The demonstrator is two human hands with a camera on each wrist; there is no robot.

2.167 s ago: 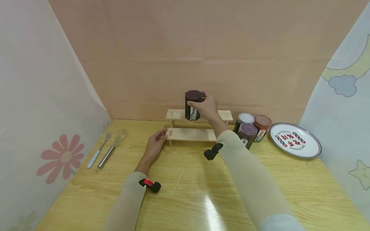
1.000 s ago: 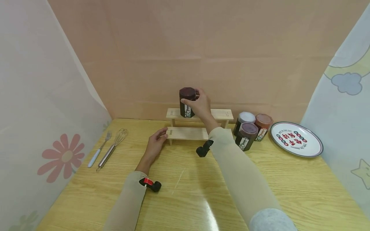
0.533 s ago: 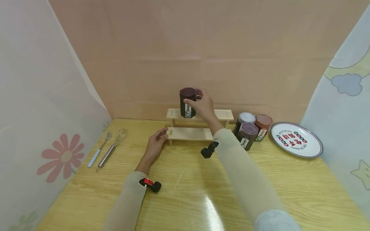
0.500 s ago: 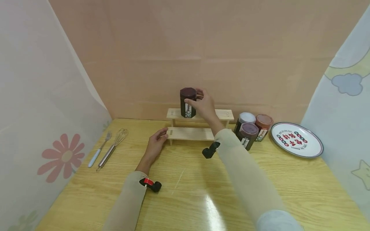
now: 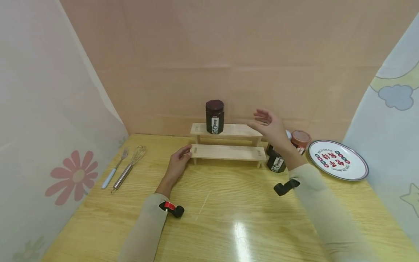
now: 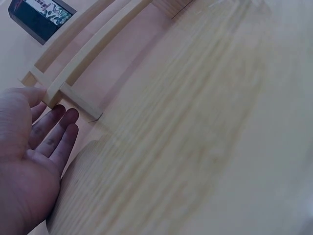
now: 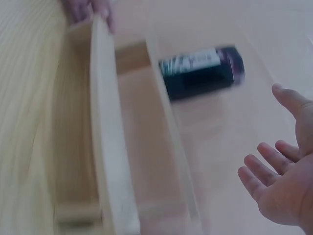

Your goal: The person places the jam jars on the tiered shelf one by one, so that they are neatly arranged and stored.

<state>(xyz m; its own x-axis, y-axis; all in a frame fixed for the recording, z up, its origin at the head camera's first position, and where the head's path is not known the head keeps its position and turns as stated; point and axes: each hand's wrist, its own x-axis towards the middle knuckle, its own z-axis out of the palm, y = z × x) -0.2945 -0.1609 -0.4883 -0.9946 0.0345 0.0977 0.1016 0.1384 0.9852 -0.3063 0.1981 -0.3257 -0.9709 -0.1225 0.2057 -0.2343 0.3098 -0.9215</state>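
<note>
While jar [image 5: 214,117] stands on rack [image 5: 229,152], three jars [image 5: 296,143] beside.

No text can be read. The dark jar [image 5: 214,117] on the shelf has a white label with print, and the plate [image 5: 338,159] has red characters, but both are too small to read.
</note>
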